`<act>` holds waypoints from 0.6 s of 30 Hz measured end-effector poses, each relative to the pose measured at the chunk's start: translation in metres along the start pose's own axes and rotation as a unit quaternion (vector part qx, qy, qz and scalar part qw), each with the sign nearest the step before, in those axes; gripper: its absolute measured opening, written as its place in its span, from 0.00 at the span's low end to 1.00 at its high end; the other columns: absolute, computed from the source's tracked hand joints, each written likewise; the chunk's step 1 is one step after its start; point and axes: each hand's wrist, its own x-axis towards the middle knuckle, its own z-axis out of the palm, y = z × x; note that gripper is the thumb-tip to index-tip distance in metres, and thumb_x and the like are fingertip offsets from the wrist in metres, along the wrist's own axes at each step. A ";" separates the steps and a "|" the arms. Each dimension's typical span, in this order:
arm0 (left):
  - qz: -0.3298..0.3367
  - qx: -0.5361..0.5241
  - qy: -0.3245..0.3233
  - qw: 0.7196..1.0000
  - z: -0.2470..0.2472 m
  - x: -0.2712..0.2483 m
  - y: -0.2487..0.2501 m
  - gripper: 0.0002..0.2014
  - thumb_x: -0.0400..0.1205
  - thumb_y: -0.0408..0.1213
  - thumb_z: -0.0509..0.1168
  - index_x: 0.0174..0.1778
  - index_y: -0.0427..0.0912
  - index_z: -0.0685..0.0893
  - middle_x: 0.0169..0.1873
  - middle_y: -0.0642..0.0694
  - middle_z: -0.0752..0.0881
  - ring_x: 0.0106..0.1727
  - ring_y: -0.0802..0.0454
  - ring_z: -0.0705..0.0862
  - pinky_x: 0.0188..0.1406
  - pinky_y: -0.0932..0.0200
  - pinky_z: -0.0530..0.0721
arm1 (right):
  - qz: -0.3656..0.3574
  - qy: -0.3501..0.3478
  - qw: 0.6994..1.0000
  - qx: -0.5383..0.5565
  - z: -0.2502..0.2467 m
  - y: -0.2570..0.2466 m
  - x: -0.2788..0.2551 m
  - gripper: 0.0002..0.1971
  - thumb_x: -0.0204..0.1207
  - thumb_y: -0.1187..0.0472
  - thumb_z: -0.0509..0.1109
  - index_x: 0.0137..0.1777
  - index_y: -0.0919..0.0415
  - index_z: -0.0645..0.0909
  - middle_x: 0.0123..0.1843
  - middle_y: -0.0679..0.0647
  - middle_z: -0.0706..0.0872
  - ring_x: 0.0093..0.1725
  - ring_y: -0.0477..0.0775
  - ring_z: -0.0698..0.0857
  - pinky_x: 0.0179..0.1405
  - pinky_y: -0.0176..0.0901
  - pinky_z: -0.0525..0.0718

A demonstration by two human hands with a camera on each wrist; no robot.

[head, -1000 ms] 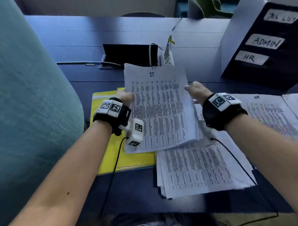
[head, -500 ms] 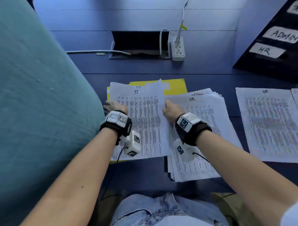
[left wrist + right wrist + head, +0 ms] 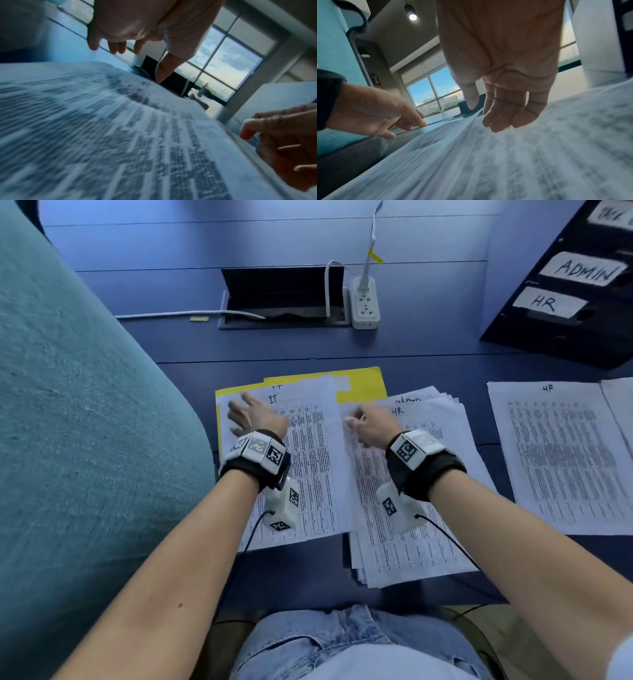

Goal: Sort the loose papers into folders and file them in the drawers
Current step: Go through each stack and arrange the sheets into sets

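Head view: left hand [image 3: 255,414] spread flat over the IT sheets [image 3: 308,460] on the yellow folder [image 3: 363,386]; right hand [image 3: 371,424] loosely curled, empty. Best squared up before closing – three paper piles, one folder. Wrist views: fingers [image 3: 93,43] relaxed, nothing pinched – fingers [image 3: 501,119] just above paper.

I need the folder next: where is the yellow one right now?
In the head view the yellow folder lies flat on the table left of centre, mostly under the IT sheets, with the mixed paper stack overlapping its right edge.
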 end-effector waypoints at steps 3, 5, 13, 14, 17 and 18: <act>0.118 0.017 -0.046 0.992 0.013 -0.005 0.029 0.21 0.76 0.28 0.59 0.67 0.38 0.71 0.69 0.37 0.65 0.73 0.41 0.63 0.67 0.49 0.68 | 0.010 0.028 1.000 0.002 -0.028 0.018 -0.005 0.13 0.80 0.61 0.63 0.33 0.52 0.68 0.42 0.58 0.80 0.45 0.56 0.79 0.52 0.53 0.81; 0.200 0.027 -0.083 0.976 0.029 -0.012 0.047 0.17 0.79 0.31 0.61 0.65 0.40 0.76 0.68 0.38 0.70 0.72 0.42 0.67 0.67 0.51 0.70 | 0.015 0.035 0.999 -0.028 -0.043 0.032 -0.008 0.10 0.78 0.63 0.64 0.35 0.56 0.71 0.43 0.58 0.81 0.46 0.57 0.79 0.55 0.53 0.80; 0.322 0.219 -0.167 0.906 0.091 -0.047 0.085 0.25 0.78 0.39 0.65 0.72 0.46 0.71 0.69 0.44 0.70 0.72 0.44 0.67 0.70 0.48 0.67 | 0.006 0.028 0.992 -0.123 -0.059 0.081 -0.017 0.12 0.71 0.65 0.71 0.53 0.62 0.79 0.53 0.60 0.80 0.59 0.62 0.79 0.53 0.47 0.79; 0.326 0.246 -0.165 0.898 0.093 -0.049 0.086 0.27 0.78 0.41 0.67 0.73 0.45 0.70 0.69 0.44 0.69 0.72 0.44 0.66 0.70 0.47 0.66 | 0.002 0.021 0.990 -0.141 -0.059 0.084 -0.019 0.15 0.70 0.64 0.73 0.57 0.61 0.78 0.57 0.59 0.78 0.61 0.61 0.76 0.57 0.50 0.79; 0.326 0.282 -0.158 0.888 0.098 -0.053 0.090 0.29 0.76 0.43 0.70 0.72 0.44 0.69 0.68 0.43 0.69 0.72 0.44 0.66 0.70 0.45 0.66 | -0.015 0.007 0.984 -0.179 -0.058 0.088 -0.023 0.21 0.70 0.60 0.75 0.62 0.57 0.75 0.64 0.57 0.73 0.67 0.59 0.69 0.63 0.53 0.75; 0.327 0.288 -0.152 0.887 0.099 -0.054 0.091 0.29 0.75 0.44 0.70 0.71 0.44 0.70 0.68 0.43 0.69 0.71 0.43 0.67 0.69 0.45 0.66 | -0.020 0.005 0.983 -0.181 -0.058 0.089 -0.025 0.22 0.70 0.59 0.76 0.63 0.56 0.74 0.64 0.56 0.72 0.68 0.59 0.68 0.63 0.54 0.75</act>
